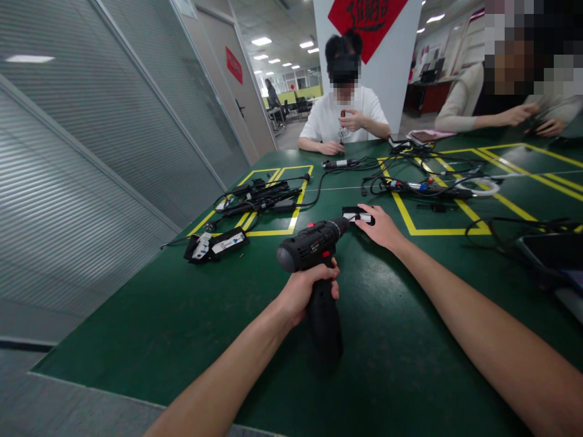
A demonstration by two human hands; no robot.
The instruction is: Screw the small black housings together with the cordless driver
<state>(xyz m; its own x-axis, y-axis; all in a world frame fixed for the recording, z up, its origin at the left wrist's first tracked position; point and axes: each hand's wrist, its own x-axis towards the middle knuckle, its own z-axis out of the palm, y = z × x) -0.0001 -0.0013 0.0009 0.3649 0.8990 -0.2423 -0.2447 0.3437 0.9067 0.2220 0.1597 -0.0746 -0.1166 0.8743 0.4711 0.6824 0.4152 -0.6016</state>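
My left hand (304,290) is wrapped round the grip of a black cordless drill (314,267), which points away from me and to the right over the green table (204,315). The drill's tip sits at a small black part with a white label (356,215). My right hand (381,227) rests on that part, fingers closed against it, holding it down on the table.
A black opened device with white labels (216,244) lies to the left, with a bundle of black cables and adapters (259,197) behind it inside yellow floor-tape boxes. More cables and tools (428,185) spread across the far table. Two people sit opposite. A dark case (546,249) lies right.
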